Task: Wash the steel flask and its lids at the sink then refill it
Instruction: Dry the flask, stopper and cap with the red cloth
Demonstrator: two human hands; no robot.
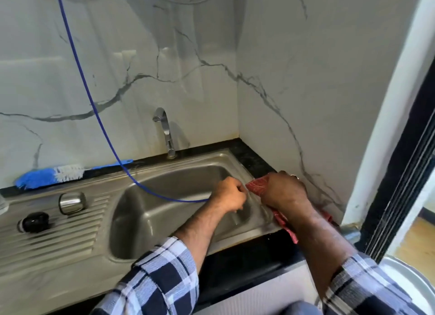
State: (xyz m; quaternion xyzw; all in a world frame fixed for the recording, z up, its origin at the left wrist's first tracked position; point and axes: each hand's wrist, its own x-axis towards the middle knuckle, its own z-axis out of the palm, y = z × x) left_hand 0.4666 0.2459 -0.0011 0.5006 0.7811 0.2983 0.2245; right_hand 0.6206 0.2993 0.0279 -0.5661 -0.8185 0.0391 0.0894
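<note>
Stainless steel sink (150,223) with ribbed drainboard, set in a dark bench (253,160); both hands over the basin's right side. Left hand (229,197): fingers curled in a loose fist above the basin, with the end of a thin blue tube (94,110) reaching it from its left; whether the fingers actually pinch the tube cannot be told. Right hand (283,192): just beside the left, not touching it, palm down on a red patterned cloth (259,184) on the sink's right rim, fingers bent over the cloth and gripping it; cloth's other end trails back under the wrist and hangs off the bench edge. Both forearms bare, sleeves in blue-and-white check rolled up. Steel lid (71,203): on its side on the drainboard, well to the left of the left hand. Black inner lid (33,221): also on the drainboard, further left of the steel one and slightly nearer the viewer, apart from it. Flask body: not identifiable in view. Chrome tap (166,131) beyond the left hand at the back rim. Blue-and-white bottle brush (56,174) lies along the back ledge, far left of both hands. Marble-patterned wall panels behind and to the right.
</note>
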